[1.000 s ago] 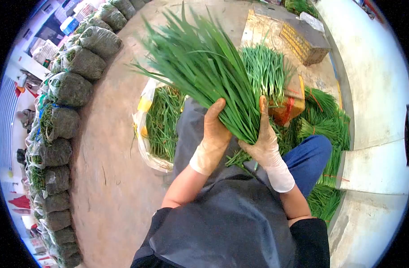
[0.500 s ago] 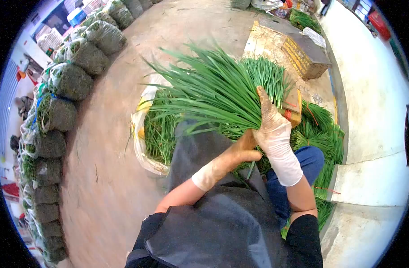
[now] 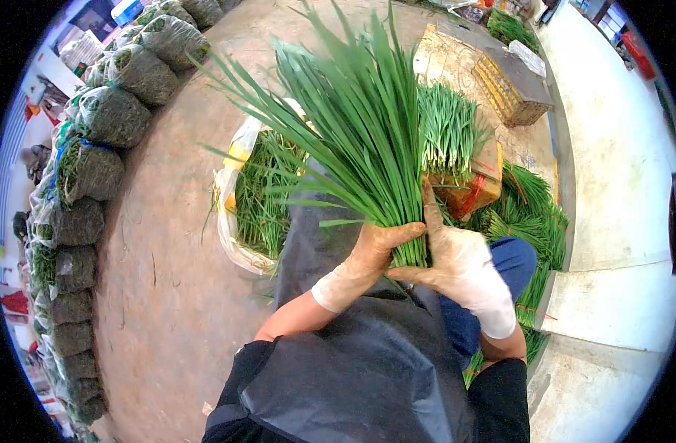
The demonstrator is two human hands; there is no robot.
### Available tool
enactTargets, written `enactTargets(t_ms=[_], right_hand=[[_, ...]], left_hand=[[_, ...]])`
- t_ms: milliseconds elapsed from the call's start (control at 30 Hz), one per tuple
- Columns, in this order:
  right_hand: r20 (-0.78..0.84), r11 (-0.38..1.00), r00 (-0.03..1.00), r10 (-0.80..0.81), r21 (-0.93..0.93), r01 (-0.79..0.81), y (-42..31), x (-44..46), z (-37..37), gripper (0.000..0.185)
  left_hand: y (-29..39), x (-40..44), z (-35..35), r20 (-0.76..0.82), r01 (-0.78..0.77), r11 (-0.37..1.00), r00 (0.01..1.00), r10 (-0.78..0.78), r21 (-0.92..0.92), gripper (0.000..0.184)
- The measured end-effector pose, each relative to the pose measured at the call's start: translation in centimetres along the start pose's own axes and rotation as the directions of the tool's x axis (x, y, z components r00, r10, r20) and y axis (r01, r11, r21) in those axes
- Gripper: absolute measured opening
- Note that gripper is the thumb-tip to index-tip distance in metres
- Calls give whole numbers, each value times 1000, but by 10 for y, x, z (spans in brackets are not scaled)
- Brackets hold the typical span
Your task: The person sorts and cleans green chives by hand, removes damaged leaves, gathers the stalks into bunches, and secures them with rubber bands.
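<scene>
A large bunch of garlic chives [image 3: 379, 140] stands fanned out in front of my lap, leaf tips up and cut ends down. My left hand [image 3: 371, 255], in a soiled thin glove, is closed around its lower stems, thumb across the front. My right hand [image 3: 463, 266], gloved too, lies along the bunch's right side with the index finger stretched upward and the thumb spread out beneath the cut ends. Just beyond it, a smaller bundle of chives [image 3: 449, 129] rests on a worn box [image 3: 467, 193].
To the left of my lap stands an open white sack [image 3: 231, 214] with loose green leaves inside. Tied chive bundles [image 3: 523, 214] lie along the right wall. Several stuffed sacks [image 3: 113, 125] line the left side. A cardboard-like crate [image 3: 511, 92] sits farther back.
The bunch has turned from leaning left to nearly upright and come lower, closer to me. My right hand has moved down, its thumb now spread below the cut ends.
</scene>
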State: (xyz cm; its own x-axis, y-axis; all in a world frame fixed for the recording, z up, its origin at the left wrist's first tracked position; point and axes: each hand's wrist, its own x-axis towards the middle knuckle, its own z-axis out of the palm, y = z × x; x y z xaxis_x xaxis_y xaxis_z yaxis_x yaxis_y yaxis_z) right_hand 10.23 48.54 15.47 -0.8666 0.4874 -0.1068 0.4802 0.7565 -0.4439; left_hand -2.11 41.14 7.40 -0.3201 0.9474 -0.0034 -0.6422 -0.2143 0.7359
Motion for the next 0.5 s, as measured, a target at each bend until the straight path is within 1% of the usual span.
enactTargets(t_ms=[67,100,133,167,200,233,267,300,333,367,400,467,500], right_hand=[[-181,992,977,-116,35,125,-4,-3,-25,72],[-403,979,908,-113,108,170,-3,2,-24,59],[-604,959,792,-84,168,230,-5,11,-23,46],[-690,937,692,-210,60,344,-14,22,-27,43],[-691,940,694,-201,64,335,-19,32,-27,43],[-630,897,680,-375,-62,437,-23,42,-27,39],[-589,867,668,-455,-122,483,-27,46,-25,38],[-544,829,650,-532,-176,531,-31,50,-22,36],[-571,862,668,-477,-156,483,-32,53,-16,33],[-594,891,684,-423,-134,435,-33,55,-11,30],[-589,891,688,-423,-134,433,-32,55,-8,30],[-639,914,689,-343,-58,401,-32,56,-4,28],[-654,924,686,-319,-56,377,-32,56,-3,27]], left_hand=[[1,-2,0,-75,55,998,996,-58,-39,55],[-4,-1,1,-117,-95,994,988,101,54,49],[-4,-3,3,-118,-91,995,988,96,49,49],[-2,-6,5,-114,-38,999,993,38,7,51],[-1,-8,7,-107,18,999,994,-21,-33,54],[-8,-5,3,-105,-86,996,991,89,35,65],[-15,-5,-1,-101,-79,996,991,82,35,65],[-22,-6,-5,-145,-49,999,988,51,17,70],[-24,-6,-6,-190,-22,1000,982,21,-4,76],[-25,-5,-9,-145,-91,992,984,103,89,81],[-25,-5,-11,-148,-89,992,984,101,84,81],[-15,-6,-6,-115,-142,947,977,181,289,83],[-10,-5,-1,-118,-136,948,977,176,289,83]])
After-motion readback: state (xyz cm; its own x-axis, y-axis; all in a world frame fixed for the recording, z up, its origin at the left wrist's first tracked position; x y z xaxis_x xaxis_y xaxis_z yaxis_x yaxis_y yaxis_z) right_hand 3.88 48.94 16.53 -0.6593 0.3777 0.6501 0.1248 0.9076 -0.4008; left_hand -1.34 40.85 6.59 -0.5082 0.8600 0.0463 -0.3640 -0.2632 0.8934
